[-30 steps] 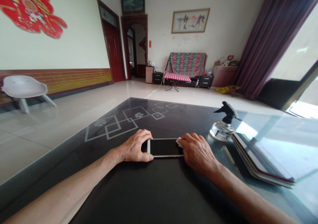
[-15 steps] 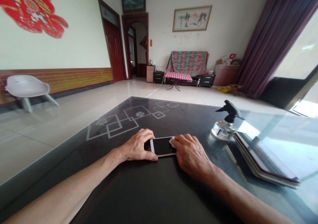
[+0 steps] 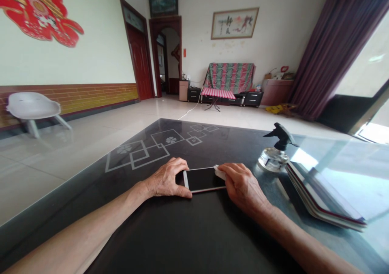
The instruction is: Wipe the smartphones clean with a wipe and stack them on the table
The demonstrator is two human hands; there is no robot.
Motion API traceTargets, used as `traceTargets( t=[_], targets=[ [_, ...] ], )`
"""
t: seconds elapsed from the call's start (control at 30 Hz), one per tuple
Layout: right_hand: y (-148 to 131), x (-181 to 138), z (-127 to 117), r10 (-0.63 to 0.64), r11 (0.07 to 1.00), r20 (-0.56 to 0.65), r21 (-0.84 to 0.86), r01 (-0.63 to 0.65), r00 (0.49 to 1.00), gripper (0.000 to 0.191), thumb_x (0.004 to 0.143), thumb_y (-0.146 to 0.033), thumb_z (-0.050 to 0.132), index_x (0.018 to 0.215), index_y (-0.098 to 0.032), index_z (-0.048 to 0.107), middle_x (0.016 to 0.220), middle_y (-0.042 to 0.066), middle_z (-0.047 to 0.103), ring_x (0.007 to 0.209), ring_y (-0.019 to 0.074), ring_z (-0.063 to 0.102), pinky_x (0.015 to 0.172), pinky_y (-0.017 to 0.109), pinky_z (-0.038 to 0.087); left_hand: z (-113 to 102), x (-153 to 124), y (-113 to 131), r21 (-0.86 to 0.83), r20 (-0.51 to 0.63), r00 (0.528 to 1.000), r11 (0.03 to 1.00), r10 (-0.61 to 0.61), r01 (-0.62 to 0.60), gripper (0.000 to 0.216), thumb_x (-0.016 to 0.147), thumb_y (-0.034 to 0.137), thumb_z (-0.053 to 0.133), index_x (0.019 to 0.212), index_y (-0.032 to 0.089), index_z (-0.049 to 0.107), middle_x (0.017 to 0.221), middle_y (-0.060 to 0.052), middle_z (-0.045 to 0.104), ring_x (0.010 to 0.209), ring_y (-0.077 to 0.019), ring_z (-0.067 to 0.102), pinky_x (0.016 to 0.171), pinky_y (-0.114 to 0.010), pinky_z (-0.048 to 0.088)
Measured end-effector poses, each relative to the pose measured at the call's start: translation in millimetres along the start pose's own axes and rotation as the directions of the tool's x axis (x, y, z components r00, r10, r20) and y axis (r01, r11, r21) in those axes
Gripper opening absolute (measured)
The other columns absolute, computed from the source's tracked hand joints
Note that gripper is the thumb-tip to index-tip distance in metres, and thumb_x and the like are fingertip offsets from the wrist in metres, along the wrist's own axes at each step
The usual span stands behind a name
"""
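A phone [image 3: 203,178] with a dark screen and a pale frame lies flat on the black glass table [image 3: 188,233]. My left hand [image 3: 166,180] grips its left end, thumb along the near edge and fingers curled over the far edge. My right hand [image 3: 243,185] is closed on a small white cloth [image 3: 219,171] and presses it onto the right end of the phone's screen.
A clear spray bottle [image 3: 275,154] with a black trigger stands to the right, next to a stack of thin books or folders [image 3: 322,199]. Beyond the table lie a tiled floor, a white chair [image 3: 32,110] at left and a covered sofa [image 3: 228,79] at the back.
My right hand slid the cloth left across the screen, then back to the right end. My left hand kept its hold on the phone.
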State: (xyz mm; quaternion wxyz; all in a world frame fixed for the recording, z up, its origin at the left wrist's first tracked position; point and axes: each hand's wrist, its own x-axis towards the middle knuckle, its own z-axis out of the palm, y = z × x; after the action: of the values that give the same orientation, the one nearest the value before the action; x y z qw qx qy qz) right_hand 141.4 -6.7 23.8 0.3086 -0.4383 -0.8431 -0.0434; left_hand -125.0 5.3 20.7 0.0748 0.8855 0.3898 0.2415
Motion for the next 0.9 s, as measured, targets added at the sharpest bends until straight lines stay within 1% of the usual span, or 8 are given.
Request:
traceTargets(
  t=[0.1,0.23,0.43,0.63,0.8,0.9],
  targets=[
    [6,0,1,0.008,0.998,0.045,-0.061,-0.006,0.999,0.034,0.079,-0.007,0.046,0.104,-0.018,0.065,0.106,0.006,0.067,0.096,0.0222,0.055,0.087,0.034,0.042,0,0,0,0.0,0.001,1.0,1.0,0.001,-0.001,0.069,0.059,0.068,0.072,0.104,0.018,0.059,0.109,-0.009,0.057,0.099,-0.0264,0.053,0.091,-0.04,0.044],
    [1,-1,2,0.002,0.996,0.078,-0.091,0.005,0.997,0.033,0.079,-0.009,0.047,0.102,-0.021,0.066,0.102,0.004,0.069,0.095,0.0213,0.056,0.086,0.033,0.041,-1,-1,0,-0.022,0.005,1.0,1.0,-0.003,0.003,0.069,0.056,0.067,0.074,0.103,0.018,0.059,0.11,-0.01,0.056,0.099,-0.0266,0.053,0.09,-0.04,0.045],
    [-1,-1,0,0.005,0.998,0.073,-0.06,0.0,0.997,0.032,0.079,-0.009,0.047,0.1,-0.021,0.067,0.103,0.003,0.069,0.095,0.0204,0.055,0.086,0.033,0.04,-6,-1,3,-0.082,0.036,0.999,0.997,-0.012,0.015,0.065,0.055,0.062,0.077,0.101,0.019,0.061,0.112,-0.009,0.056,0.1,-0.0255,0.053,0.09,-0.039,0.045],
    [7,-2,-2,-0.013,1.0,0.085,-0.022,0.015,0.996,0.035,0.081,-0.009,0.045,0.107,-0.021,0.065,0.109,0.005,0.067,0.098,0.0215,0.055,0.086,0.034,0.041,-8,-1,6,-0.11,0.077,0.997,0.993,-0.02,0.029,0.058,0.054,0.056,0.08,0.096,0.021,0.063,0.116,-0.008,0.054,0.104,-0.0254,0.052,0.093,-0.039,0.043],
    [11,-1,-1,-0.006,1.0,0.097,-0.016,0.007,0.995,0.039,0.079,-0.005,0.046,0.11,-0.021,0.064,0.112,0.005,0.066,0.099,0.0213,0.055,0.087,0.034,0.041,-8,-1,10,-0.103,0.064,0.998,0.994,-0.024,0.031,0.054,0.055,0.056,0.08,0.092,0.02,0.063,0.114,-0.008,0.054,0.103,-0.025,0.053,0.092,-0.038,0.044],
    [11,-1,-2,-0.003,1.0,0.103,-0.014,0.004,0.995,0.038,0.079,-0.005,0.045,0.109,-0.021,0.064,0.111,0.005,0.066,0.099,0.021,0.055,0.088,0.035,0.042,-8,-1,11,-0.093,0.061,0.998,0.995,-0.024,0.03,0.06,0.056,0.056,0.079,0.101,0.019,0.063,0.116,-0.01,0.054,0.104,-0.0258,0.053,0.093,-0.04,0.044]
  ],
)
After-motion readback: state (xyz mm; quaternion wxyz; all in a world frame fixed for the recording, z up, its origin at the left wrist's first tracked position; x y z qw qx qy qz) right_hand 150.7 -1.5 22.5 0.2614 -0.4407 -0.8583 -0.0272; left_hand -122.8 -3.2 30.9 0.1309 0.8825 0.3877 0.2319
